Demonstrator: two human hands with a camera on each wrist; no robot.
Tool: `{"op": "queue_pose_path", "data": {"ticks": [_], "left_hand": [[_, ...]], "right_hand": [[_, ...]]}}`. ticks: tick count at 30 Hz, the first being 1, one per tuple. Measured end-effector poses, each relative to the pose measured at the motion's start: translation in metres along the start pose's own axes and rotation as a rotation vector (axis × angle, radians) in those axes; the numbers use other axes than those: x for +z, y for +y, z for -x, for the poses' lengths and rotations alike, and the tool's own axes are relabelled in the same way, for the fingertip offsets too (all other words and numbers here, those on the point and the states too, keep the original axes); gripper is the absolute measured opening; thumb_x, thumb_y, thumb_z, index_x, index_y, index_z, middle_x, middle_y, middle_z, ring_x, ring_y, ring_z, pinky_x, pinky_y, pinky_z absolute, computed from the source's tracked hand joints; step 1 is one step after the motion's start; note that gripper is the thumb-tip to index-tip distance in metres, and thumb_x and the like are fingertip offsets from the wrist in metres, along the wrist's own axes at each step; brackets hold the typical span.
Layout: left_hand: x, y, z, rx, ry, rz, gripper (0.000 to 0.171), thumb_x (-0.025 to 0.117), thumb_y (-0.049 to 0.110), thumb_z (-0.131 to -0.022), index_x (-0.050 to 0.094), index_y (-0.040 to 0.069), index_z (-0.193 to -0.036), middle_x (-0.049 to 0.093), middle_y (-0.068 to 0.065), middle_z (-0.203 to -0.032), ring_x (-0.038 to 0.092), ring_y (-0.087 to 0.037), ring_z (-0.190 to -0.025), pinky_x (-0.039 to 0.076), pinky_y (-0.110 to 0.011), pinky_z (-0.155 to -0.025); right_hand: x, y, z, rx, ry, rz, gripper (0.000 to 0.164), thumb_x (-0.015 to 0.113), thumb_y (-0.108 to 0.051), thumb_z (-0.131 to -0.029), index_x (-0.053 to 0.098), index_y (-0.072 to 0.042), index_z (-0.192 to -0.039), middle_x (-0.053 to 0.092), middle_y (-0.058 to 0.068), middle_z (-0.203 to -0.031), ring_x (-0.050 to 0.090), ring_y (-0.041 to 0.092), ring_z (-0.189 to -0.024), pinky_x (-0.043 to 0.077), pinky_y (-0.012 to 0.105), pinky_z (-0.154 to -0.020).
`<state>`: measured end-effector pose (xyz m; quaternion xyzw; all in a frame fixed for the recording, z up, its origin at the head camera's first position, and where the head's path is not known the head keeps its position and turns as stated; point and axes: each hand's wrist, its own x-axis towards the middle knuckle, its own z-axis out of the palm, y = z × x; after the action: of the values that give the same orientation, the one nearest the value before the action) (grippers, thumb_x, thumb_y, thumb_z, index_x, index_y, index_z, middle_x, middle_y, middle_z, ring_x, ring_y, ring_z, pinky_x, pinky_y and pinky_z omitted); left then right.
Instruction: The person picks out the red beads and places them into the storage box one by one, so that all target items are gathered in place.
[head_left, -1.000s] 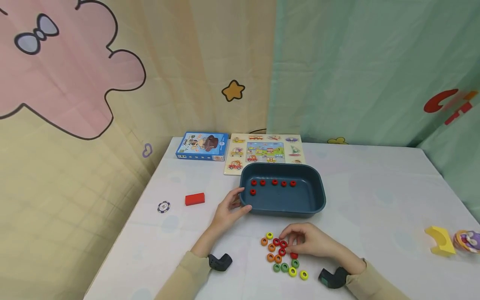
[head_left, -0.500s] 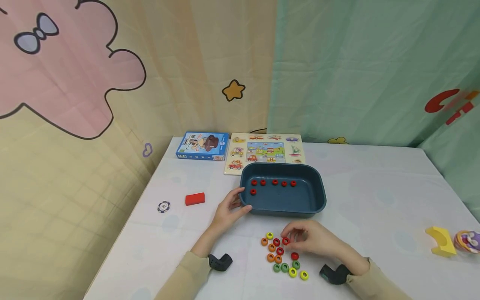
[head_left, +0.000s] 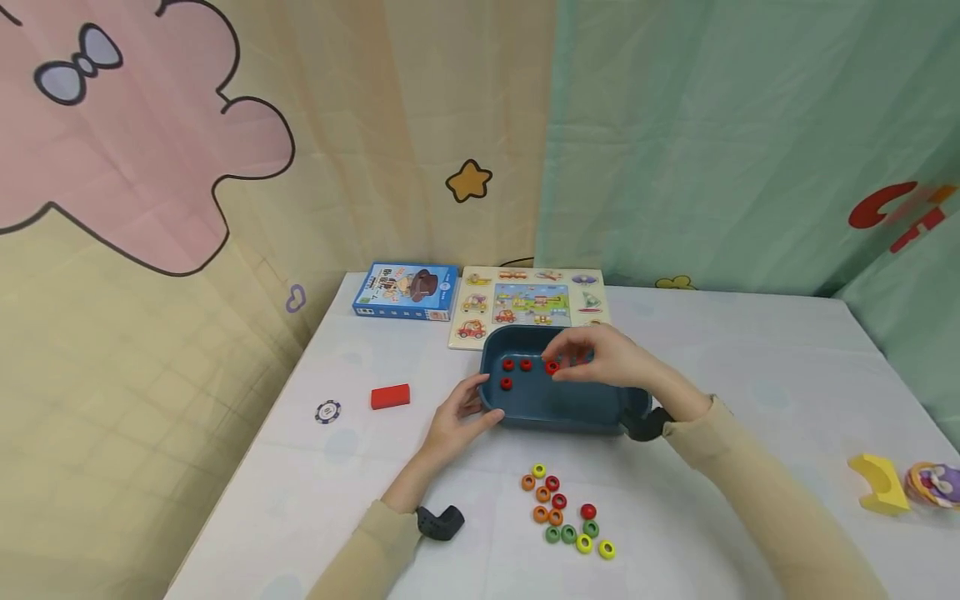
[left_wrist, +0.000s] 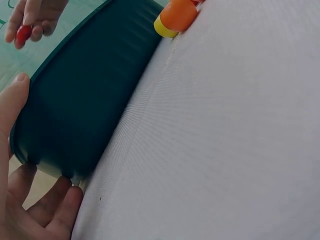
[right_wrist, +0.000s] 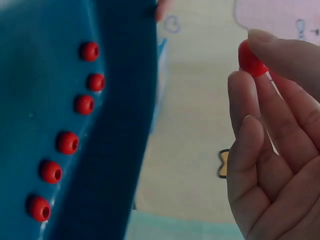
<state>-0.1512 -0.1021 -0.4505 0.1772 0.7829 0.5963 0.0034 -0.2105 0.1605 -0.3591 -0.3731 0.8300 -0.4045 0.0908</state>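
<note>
My right hand [head_left: 609, 358] is over the dark blue basin [head_left: 558, 423], pinching a red bead [right_wrist: 251, 59] between thumb and fingertips. Inside the basin, several more red beads [right_wrist: 68, 143] lie along the far side; the head view has some of them hidden by the right hand. With thumb at the rim and fingers round the end, my left hand [head_left: 453, 425] grips the basin's left side. On the table in front sits a loose cluster of beads: red [head_left: 588, 511], orange [head_left: 541, 514], green [head_left: 568, 534] and yellow [head_left: 607, 549].
Behind the basin lie a wooden picture puzzle [head_left: 470, 328] and a blue box [head_left: 405, 292]. To the left are a red block [head_left: 390, 397] and a poker chip [head_left: 327, 412]. A yellow arch block [head_left: 879, 483] and a purple-topped toy [head_left: 934, 483] sit far right.
My right hand has picked a red bead from the table cluster and carried it up and away to above the basin. The left hand stays on the basin's side.
</note>
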Motion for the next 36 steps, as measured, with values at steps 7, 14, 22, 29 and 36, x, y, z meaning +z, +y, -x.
{"op": "queue_pose_path", "data": {"ticks": [7,14,22,29,36], "left_hand": [[0.0,0.001,-0.001,-0.01,-0.008,0.005,0.058,0.066,0.02,-0.082,0.04,0.006,-0.131,0.046,-0.015,-0.129,0.05,-0.03,-0.109,0.041,-0.045,-0.091],[0.0,0.0,0.0,0.001,-0.031,0.02,0.059,0.065,0.021,-0.082,0.038,0.004,-0.132,0.044,-0.02,-0.129,0.05,-0.033,-0.108,0.041,-0.046,-0.091],[-0.002,-0.002,-0.001,0.021,-0.038,0.031,0.059,0.064,0.02,-0.083,0.037,0.002,-0.132,0.043,-0.023,-0.129,0.049,-0.036,-0.109,0.041,-0.047,-0.091],[-0.001,-0.001,-0.001,0.03,-0.041,0.031,0.058,0.064,0.018,-0.083,0.037,0.001,-0.132,0.042,-0.024,-0.129,0.048,-0.037,-0.109,0.04,-0.048,-0.091],[-0.001,0.0,0.0,0.029,-0.034,0.03,0.058,0.064,0.019,-0.083,0.037,0.001,-0.132,0.043,-0.024,-0.129,0.049,-0.038,-0.108,0.04,-0.048,-0.091]], "right_hand": [[0.013,0.032,-0.044,0.061,-0.124,-0.038,0.029,0.071,-0.021,-0.077,0.063,-0.008,-0.101,0.062,0.0,-0.091,0.058,0.015,-0.072,0.051,0.03,-0.064],[0.034,0.063,-0.059,0.097,-0.237,0.009,0.023,0.071,-0.015,-0.076,0.064,-0.008,-0.097,0.062,-0.003,-0.085,0.058,0.011,-0.071,0.051,0.026,-0.064],[0.043,0.072,-0.064,0.127,-0.278,0.024,0.021,0.071,-0.01,-0.075,0.065,-0.01,-0.095,0.064,-0.001,-0.085,0.059,0.011,-0.073,0.051,0.025,-0.065],[0.044,0.075,-0.064,0.149,-0.276,0.058,0.022,0.072,-0.007,-0.073,0.066,-0.01,-0.094,0.064,-0.002,-0.089,0.059,0.009,-0.076,0.051,0.023,-0.066],[0.036,0.065,-0.062,0.147,-0.263,0.065,0.023,0.072,-0.01,-0.074,0.066,-0.01,-0.096,0.064,0.0,-0.092,0.06,0.008,-0.075,0.051,0.023,-0.065]]}}
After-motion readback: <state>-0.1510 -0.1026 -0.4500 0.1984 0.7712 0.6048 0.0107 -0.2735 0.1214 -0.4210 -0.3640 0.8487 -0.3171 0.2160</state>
